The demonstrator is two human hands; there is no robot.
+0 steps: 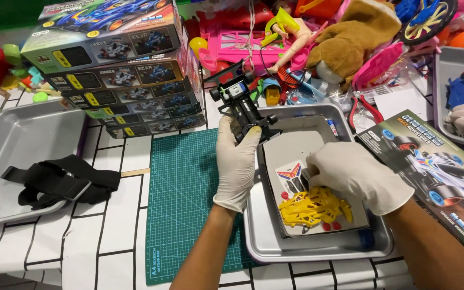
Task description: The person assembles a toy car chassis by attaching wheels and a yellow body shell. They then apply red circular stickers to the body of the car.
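Both hands wear white gloves. Left hand [236, 161] is closed around the rear of a black toy-car chassis [243, 104], fingers wrapped on its lower end, and holds it tilted up above the far-left corner of a metal tray [318, 249]. The chassis carries small black rollers at its corners and a blue-and-white part near its top.

Right hand [355, 174] rests palm down inside the tray, fingers curled and pressed onto a sticker sheet [291, 180]; whether it actually pinches anything I cannot tell, the fingertips being hidden under the hand. Just below the hand lies a yellow plastic parts frame [312, 207], touching or nearly touching the glove. Small red pieces lie beside the frame. All of this sits on a grey cardboard insert inside the tray.

The tray overlaps the right edge of a green cutting mat [183, 204]. Right of the tray: an open toy-car box lid [436, 172]. Behind the mat: a stack of toy-car boxes [119, 70]. Left: a second metal tray [17, 145] holding a black strap [60, 182]. Red-handled pliers [363, 110] lie behind the tray.
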